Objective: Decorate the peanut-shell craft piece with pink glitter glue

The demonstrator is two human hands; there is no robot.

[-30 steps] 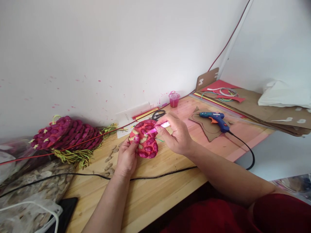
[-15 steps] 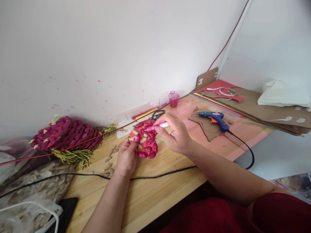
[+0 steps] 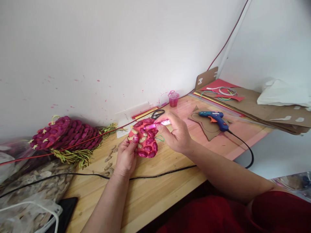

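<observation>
My left hand [image 3: 125, 158] grips the left edge of a red craft piece [image 3: 147, 152] studded with peanut shells, its thumb on the front and stained pink. Most of the shells around the rim are painted magenta, while a few peanuts [image 3: 143, 140] in the middle are still tan. Between the thumb and fingers of my right hand [image 3: 177, 133] is a paintbrush [image 3: 148, 127], white at the back and pink towards the front. Its tip touches a partly coloured shell near the top of the piece. A green string [image 3: 159, 138] shows at the right edge.
Magenta paint fills part of a plastic cup [image 3: 173, 99] by the wall. Scissors [image 3: 157, 114] lie behind the piece. A blue glue gun [image 3: 213, 117] rests on cut cardboard at right. Finished tasselled pieces [image 3: 65, 134] are stacked left. A black cable [image 3: 160, 175] crosses the table.
The paintbrush tip has shifted slightly left and up on the craft piece, and more magenta covers the shell under it. My left hand keeps its hold.
</observation>
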